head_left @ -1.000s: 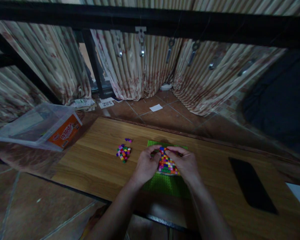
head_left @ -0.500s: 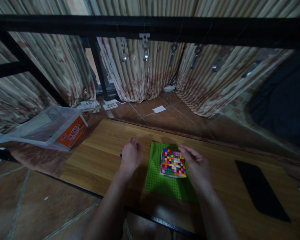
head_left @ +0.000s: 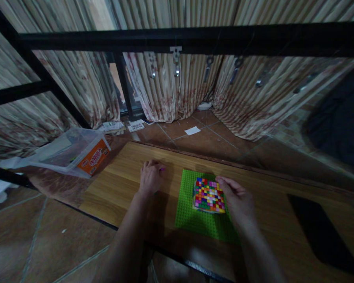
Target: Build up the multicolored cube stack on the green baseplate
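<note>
A block of many-coloured toy bricks (head_left: 209, 196) stands on a green studded baseplate (head_left: 185, 212). My right hand (head_left: 237, 198) is closed at the block's far right corner, thumb and forefinger pinched against its edge. To the left of the baseplate, my left hand (head_left: 151, 177) rests low over the wooden table, its fingers curled. A small purple brick (head_left: 162, 169) shows at those fingertips. Part of a tiny green piece (head_left: 155, 193) peeks out beside the wrist. Whatever else lies beneath the left palm is hidden.
A black flat panel (head_left: 321, 232) lies on the right part of the wooden table (head_left: 112, 188). Left of the table is a clear plastic bin (head_left: 73, 153) with an orange label. Behind are a dark metal bar (head_left: 194, 39) with hanging hooks and striped curtains (head_left: 165, 90).
My left hand has shifted left over the small bricks that showed beside it, and a purple brick now shows at its fingertips. My right hand stays at the block. The view has moved slightly.
</note>
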Demonstrator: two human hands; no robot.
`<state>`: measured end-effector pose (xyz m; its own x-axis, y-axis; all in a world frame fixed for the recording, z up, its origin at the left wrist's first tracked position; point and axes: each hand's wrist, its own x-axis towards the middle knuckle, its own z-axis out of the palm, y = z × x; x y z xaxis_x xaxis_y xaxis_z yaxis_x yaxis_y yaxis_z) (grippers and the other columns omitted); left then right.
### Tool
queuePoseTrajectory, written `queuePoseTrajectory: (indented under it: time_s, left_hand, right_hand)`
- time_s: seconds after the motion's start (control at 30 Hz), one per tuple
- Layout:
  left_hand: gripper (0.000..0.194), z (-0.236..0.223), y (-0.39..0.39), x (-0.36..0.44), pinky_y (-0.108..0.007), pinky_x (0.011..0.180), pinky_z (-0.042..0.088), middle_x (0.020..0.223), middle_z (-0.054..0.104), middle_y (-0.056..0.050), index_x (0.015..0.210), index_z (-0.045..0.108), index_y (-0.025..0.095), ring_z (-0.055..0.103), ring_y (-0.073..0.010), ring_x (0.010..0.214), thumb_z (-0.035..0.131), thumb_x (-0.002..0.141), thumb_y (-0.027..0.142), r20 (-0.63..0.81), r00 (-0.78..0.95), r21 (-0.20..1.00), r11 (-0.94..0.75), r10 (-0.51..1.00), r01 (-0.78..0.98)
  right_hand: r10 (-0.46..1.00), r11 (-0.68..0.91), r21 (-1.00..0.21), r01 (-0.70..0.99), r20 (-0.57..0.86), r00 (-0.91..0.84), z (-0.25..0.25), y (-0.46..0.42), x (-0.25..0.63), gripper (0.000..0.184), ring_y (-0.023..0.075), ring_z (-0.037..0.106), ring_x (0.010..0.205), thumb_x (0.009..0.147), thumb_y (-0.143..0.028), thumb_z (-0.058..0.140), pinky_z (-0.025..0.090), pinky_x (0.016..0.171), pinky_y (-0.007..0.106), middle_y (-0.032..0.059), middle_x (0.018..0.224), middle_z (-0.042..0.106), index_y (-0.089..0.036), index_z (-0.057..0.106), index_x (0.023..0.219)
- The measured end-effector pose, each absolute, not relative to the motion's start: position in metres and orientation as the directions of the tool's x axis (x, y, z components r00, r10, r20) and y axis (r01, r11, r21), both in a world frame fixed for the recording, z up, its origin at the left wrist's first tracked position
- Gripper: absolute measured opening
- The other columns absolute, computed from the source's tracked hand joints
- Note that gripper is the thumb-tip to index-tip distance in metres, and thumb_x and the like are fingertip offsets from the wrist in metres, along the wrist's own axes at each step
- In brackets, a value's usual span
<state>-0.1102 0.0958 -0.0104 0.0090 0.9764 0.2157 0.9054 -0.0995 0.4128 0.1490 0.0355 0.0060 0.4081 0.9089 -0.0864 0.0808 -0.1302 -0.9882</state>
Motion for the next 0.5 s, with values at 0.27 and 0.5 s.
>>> queuePoseTrajectory:
  time_s: [0.27,0.5]
  left_hand:
    - [0.015,0.005,0.091,-0.095,-0.034,0.084,0.044,0.092,0.069,-0.007,0.084,0.072,0.021,0.059,-0.0199,0.086,0.057,0.080,0.019,0.311,-0.100,0.632,-0.127,0.945,0.764]
    - [0.018,0.016,0.049,-0.031,-0.028,0.074,0.050,0.086,0.072,-0.004,0.092,0.072,0.020,0.065,-0.0166,0.080,0.060,0.083,0.028,0.210,0.014,0.958,-0.208,0.978,0.197]
  right_hand:
    - [0.907,-0.092,-0.994,0.062,-0.057,0.417,0.006,0.036,0.149,0.031,0.0247,0.068,0.085,0.070,-0.048,0.071,0.051,0.078,0.038,0.0060,0.089,0.076,-0.021,0.075,0.085]
    - [0.905,-0.048,-0.998,0.036,-0.028,0.425,0.006,0.037,0.147,0.027,0.0237,0.068,0.084,0.072,-0.045,0.071,0.052,0.074,0.035,0.0052,0.088,0.076,-0.022,0.075,0.085]
